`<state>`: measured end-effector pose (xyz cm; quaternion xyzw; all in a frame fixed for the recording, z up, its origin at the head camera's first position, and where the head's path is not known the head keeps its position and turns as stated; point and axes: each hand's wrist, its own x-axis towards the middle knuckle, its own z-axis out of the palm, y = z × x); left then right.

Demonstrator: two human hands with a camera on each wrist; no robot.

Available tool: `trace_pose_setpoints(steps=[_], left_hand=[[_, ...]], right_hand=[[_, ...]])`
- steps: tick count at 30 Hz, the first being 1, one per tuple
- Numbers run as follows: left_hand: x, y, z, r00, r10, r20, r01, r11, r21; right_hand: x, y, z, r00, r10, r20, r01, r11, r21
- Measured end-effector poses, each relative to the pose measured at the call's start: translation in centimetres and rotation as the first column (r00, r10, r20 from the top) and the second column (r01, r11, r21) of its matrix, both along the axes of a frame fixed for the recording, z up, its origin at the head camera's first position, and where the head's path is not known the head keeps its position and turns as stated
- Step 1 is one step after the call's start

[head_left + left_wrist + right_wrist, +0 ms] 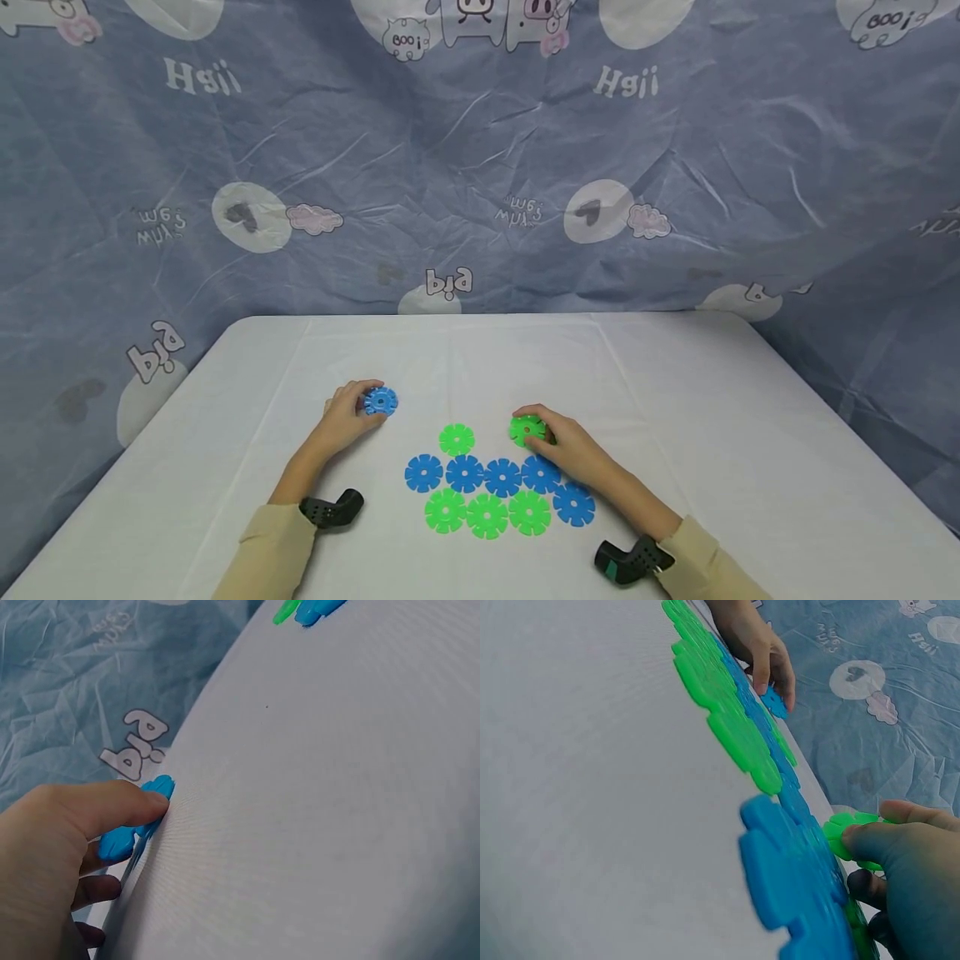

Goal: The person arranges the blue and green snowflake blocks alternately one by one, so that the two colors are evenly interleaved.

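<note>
On the left of the table, my left hand (348,421) pinches a blue notched plastic disc (381,401) between thumb and fingers. In the left wrist view the blue piece (159,784) shows more than one layer; whether it is several discs cannot be told. My right hand (576,450) grips a green notched disc (526,430) by its edge, just above the row of blue discs (502,477). The right wrist view shows thumb and finger on that green disc (847,825). A single green disc (456,439) lies between the two hands.
Three green discs (487,516) lie in a row nearest me, with another blue disc (574,504) at their right end. All lie flat on the white tabletop (675,400). A blue printed cloth (450,150) hangs behind the table. Black devices (333,509) sit at both wrists.
</note>
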<state>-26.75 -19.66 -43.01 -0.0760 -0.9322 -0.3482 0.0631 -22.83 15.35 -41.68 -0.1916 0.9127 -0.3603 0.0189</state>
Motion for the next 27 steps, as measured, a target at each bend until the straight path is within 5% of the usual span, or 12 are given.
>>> trace_pose_setpoints(steps=[27], left_hand=[[0.16,-0.96,0.55,0.999,0.010,0.046,-0.007,0.999,-0.051]], right_hand=[[0.08,-0.05,-0.25,1.000,-0.016,0.002,0.016,1.000,0.003]])
